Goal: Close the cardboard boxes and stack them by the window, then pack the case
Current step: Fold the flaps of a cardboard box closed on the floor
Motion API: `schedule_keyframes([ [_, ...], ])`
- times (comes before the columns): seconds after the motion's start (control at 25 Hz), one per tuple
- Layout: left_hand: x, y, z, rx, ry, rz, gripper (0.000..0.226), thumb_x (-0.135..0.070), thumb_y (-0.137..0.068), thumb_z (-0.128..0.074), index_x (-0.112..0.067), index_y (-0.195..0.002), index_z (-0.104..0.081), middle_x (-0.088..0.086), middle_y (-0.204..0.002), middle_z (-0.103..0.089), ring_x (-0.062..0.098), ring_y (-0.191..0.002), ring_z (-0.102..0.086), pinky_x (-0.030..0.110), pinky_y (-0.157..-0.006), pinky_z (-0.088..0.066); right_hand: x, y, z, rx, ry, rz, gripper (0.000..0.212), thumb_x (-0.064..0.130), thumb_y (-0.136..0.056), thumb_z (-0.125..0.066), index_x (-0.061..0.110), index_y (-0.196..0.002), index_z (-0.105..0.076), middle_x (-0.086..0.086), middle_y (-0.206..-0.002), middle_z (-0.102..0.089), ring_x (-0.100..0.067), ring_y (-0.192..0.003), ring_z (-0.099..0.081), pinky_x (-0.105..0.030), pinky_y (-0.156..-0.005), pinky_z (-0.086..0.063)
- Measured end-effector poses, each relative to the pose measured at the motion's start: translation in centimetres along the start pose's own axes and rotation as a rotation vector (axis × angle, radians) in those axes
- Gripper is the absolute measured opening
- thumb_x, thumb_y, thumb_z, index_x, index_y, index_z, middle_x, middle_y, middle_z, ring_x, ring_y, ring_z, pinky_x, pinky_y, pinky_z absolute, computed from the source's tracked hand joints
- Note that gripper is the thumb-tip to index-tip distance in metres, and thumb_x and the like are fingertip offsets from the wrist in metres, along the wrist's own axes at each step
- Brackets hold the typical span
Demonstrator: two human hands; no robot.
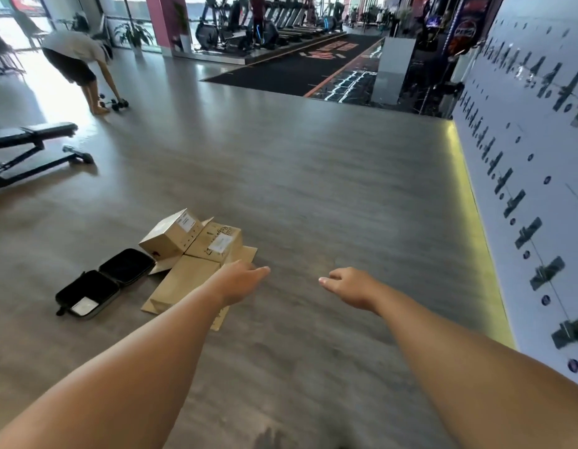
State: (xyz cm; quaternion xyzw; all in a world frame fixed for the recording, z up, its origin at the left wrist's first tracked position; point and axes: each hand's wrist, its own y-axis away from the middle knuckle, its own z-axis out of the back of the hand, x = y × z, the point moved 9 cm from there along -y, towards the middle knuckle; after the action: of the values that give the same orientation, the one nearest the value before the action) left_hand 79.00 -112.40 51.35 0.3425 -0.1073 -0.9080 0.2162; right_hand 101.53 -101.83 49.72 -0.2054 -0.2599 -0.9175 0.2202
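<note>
Both hands empty: left hand [240, 281] spread over the flat cardboard [184, 283], right hand [349, 286] loosely curled, likely reaching; 2 boxes [196, 239] behind cardboard, open case [106, 283] left of it

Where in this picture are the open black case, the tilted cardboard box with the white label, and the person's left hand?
black case [106, 283]: head view, on the hinge between its two open halves.
tilted cardboard box [169, 234]: head view, on its side face.
left hand [240, 280]: head view, on the back of the hand.
</note>
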Motion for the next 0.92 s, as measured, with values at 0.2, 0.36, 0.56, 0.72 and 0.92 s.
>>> schedule_keyframes([
  [0.2, -1.6, -15.2, 3.2, -0.020, 0.022, 0.044, 0.050, -0.056, -0.098, -0.042, -0.020, -0.124, -0.065, -0.008, -0.112, -0.053, 0.017, -0.108, -0.051, 0.032, -0.083, -0.036, 0.2, -17.2, 5.8, 0.033, 0.031, 0.074, 0.057, 0.060, -0.096, -0.049, 0.014, -0.126, -0.065, -0.007, -0.136, -0.061, -0.029, -0.129, -0.054, -0.035, -0.103, -0.043],
  [0.36, -3.4, -26.2, 7.3, -0.055, 0.038, 0.108, 0.048, -0.062, -0.094, -0.041, -0.023, -0.108, -0.066, -0.008, -0.107, -0.059, 0.021, -0.106, -0.057, 0.033, -0.078, -0.041, 1.9, -30.2, 11.3, 0.098, 0.083, 0.139, 0.067, 0.063, -0.095, -0.047, 0.014, -0.139, -0.056, -0.008, -0.147, -0.053, -0.027, -0.133, -0.050, -0.037, -0.109, -0.040],
  [0.56, -3.3, -38.1, 13.1, -0.137, 0.097, 0.218, 0.048, -0.063, -0.091, -0.042, -0.019, -0.088, -0.062, 0.007, -0.097, -0.071, 0.023, -0.090, -0.065, 0.038, -0.085, -0.050, 6.6, -44.8, 17.0, 0.160, 0.112, 0.209, 0.073, 0.067, -0.092, -0.047, 0.017, -0.145, -0.051, -0.004, -0.152, -0.049, -0.025, -0.137, -0.046, -0.040, -0.113, -0.037],
  [0.72, 0.4, -46.6, 17.3, -0.189, 0.098, 0.307, 0.053, -0.059, -0.098, -0.040, -0.017, -0.112, -0.070, 0.006, -0.114, -0.068, 0.023, -0.104, -0.062, 0.041, -0.094, -0.049, 12.1, -55.7, 18.1, 0.228, 0.168, 0.282, 0.078, 0.069, -0.092, -0.047, 0.019, -0.151, -0.042, -0.002, -0.157, -0.042, -0.024, -0.143, -0.040, -0.039, -0.116, -0.033],
  [0.92, 6.6, -57.8, 23.0, -0.276, 0.169, 0.390, 0.052, -0.055, -0.100, -0.041, -0.016, -0.122, -0.067, 0.003, -0.124, -0.063, 0.023, -0.111, -0.058, 0.033, -0.084, -0.043, 20.3, -69.8, 17.3, 0.300, 0.242, 0.354, 0.078, 0.070, -0.090, -0.047, 0.021, -0.151, -0.043, -0.001, -0.156, -0.043, -0.024, -0.142, -0.041, -0.039, -0.115, -0.034],
])
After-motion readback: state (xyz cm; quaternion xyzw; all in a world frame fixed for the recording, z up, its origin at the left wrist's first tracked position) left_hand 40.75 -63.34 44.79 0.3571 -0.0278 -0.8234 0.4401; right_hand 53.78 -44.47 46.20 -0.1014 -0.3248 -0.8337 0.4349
